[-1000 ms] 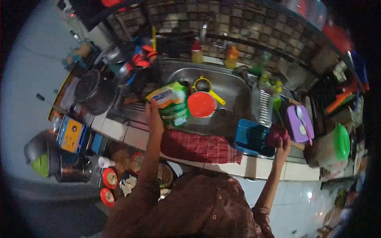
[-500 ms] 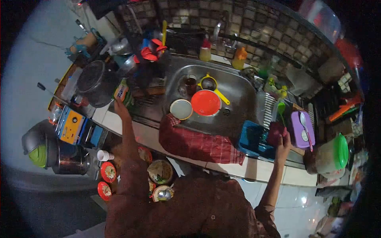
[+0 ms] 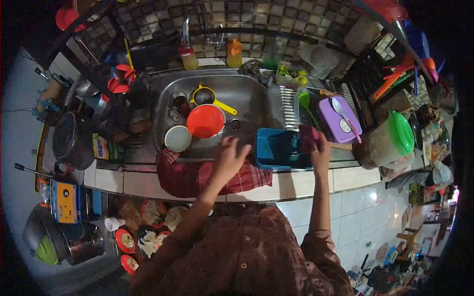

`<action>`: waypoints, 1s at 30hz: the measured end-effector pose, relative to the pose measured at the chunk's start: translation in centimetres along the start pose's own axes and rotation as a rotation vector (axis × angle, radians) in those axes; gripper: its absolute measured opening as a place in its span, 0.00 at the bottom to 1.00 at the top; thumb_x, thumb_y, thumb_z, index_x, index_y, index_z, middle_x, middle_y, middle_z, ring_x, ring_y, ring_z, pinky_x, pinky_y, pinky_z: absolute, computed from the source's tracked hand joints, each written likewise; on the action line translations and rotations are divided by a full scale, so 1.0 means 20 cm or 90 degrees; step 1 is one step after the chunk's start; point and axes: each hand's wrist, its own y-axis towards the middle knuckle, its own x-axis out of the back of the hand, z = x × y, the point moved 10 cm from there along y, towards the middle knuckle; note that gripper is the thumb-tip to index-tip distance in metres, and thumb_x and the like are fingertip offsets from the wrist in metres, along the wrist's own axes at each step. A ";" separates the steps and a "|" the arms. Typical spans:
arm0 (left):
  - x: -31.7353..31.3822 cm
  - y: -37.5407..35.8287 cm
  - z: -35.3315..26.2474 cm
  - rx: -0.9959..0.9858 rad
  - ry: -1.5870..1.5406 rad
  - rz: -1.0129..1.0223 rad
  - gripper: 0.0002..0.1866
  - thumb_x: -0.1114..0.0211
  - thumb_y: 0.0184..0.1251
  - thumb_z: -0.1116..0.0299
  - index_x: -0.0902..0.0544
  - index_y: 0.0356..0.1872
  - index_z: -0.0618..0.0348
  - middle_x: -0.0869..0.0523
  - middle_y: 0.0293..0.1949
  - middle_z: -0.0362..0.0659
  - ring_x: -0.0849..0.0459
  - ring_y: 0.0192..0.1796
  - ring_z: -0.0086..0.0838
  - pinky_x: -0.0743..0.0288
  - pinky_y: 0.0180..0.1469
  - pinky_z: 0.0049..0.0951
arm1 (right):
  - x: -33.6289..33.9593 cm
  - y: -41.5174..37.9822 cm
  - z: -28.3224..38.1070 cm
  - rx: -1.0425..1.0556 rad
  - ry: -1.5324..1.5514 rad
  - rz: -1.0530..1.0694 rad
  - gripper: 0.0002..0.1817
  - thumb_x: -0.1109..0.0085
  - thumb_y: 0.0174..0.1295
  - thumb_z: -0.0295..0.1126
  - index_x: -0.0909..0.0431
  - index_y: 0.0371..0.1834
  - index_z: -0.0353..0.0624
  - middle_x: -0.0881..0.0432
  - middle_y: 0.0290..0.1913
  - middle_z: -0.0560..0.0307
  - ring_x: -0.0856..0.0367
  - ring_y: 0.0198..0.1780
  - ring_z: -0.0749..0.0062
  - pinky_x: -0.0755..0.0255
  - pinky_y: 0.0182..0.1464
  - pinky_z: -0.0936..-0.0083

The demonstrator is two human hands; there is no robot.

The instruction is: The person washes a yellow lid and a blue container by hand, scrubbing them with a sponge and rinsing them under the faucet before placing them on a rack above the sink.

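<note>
My left hand (image 3: 232, 160), fingers apart and empty, is over the front edge of the sink, above a red checked cloth (image 3: 192, 177). The dark red sponge (image 3: 308, 138) is held in my right hand (image 3: 320, 148), over the right end of a blue basin (image 3: 272, 148). In the sink (image 3: 252, 98) are a red bowl (image 3: 206, 121), a pale round dish (image 3: 177, 138), a glass (image 3: 179, 101) and a yellow-handled strainer (image 3: 203, 95). A green and yellow pouch (image 3: 107, 149) lies left of the sink.
Right of the basin are a green spoon (image 3: 304, 100), a purple lid (image 3: 340, 118) with a spoon on it, and a green-lidded tub (image 3: 395, 140). Two soap bottles (image 3: 189, 58) (image 3: 234, 53) stand behind the sink. Plates of food (image 3: 127, 240) are at lower left.
My left hand has let go of the green and yellow pouch and moved right, to the sink's front edge. My right hand still holds the sponge near the basin. The view has shifted right.
</note>
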 end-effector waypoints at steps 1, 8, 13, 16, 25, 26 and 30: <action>-0.14 0.03 -0.01 0.008 0.046 0.079 0.22 0.43 0.54 0.56 0.25 0.40 0.68 0.27 0.45 0.57 0.29 0.48 0.46 0.37 0.51 0.36 | -0.01 0.02 0.02 -0.001 -0.003 -0.003 0.16 0.50 0.50 0.20 0.31 0.45 0.37 0.22 0.35 0.47 0.23 0.36 0.62 0.32 0.41 0.75; -0.75 0.14 0.28 0.131 -0.175 0.313 0.27 0.46 0.55 0.59 0.35 0.51 0.70 0.32 0.52 0.59 0.33 0.55 0.45 0.42 0.56 0.34 | -0.59 -0.11 0.13 0.007 -0.329 0.342 0.13 0.51 0.45 0.23 0.30 0.37 0.42 0.24 0.27 0.42 0.24 0.31 0.48 0.29 0.31 0.60; -0.75 0.17 0.28 0.153 -0.184 0.268 0.30 0.48 0.56 0.63 0.45 0.57 0.69 0.36 0.55 0.59 0.37 0.58 0.40 0.44 0.57 0.30 | -0.73 -0.18 0.06 0.012 -0.358 0.297 0.11 0.51 0.45 0.23 0.29 0.35 0.43 0.24 0.27 0.43 0.25 0.31 0.47 0.30 0.34 0.59; -0.61 0.25 0.22 0.116 -0.246 0.199 0.32 0.49 0.57 0.65 0.51 0.60 0.65 0.38 0.57 0.58 0.38 0.59 0.40 0.45 0.58 0.29 | -0.80 -0.11 0.12 0.100 -0.247 0.391 0.12 0.51 0.44 0.23 0.28 0.35 0.42 0.24 0.28 0.41 0.25 0.33 0.46 0.30 0.37 0.59; 0.07 0.35 0.10 0.047 -0.258 -0.094 0.22 0.58 0.64 0.65 0.42 0.58 0.63 0.31 0.51 0.58 0.31 0.54 0.45 0.38 0.53 0.33 | -1.07 0.10 0.47 0.115 -0.232 0.356 0.11 0.50 0.40 0.22 0.26 0.30 0.39 0.23 0.30 0.44 0.24 0.35 0.48 0.30 0.41 0.60; 0.09 0.36 0.16 0.126 -0.218 -0.088 0.23 0.57 0.65 0.64 0.42 0.58 0.65 0.33 0.55 0.53 0.34 0.58 0.34 0.44 0.57 0.26 | -1.13 0.12 0.55 0.166 -0.233 0.377 0.10 0.49 0.40 0.23 0.26 0.30 0.40 0.23 0.31 0.46 0.24 0.36 0.48 0.30 0.42 0.61; 0.35 0.40 0.29 0.107 -0.282 -0.177 0.21 0.58 0.65 0.65 0.40 0.57 0.65 0.34 0.55 0.53 0.35 0.57 0.34 0.43 0.56 0.24 | -1.32 0.01 0.87 0.428 0.023 0.550 0.18 0.48 0.37 0.20 0.24 0.37 0.43 0.24 0.35 0.45 0.26 0.40 0.51 0.32 0.44 0.64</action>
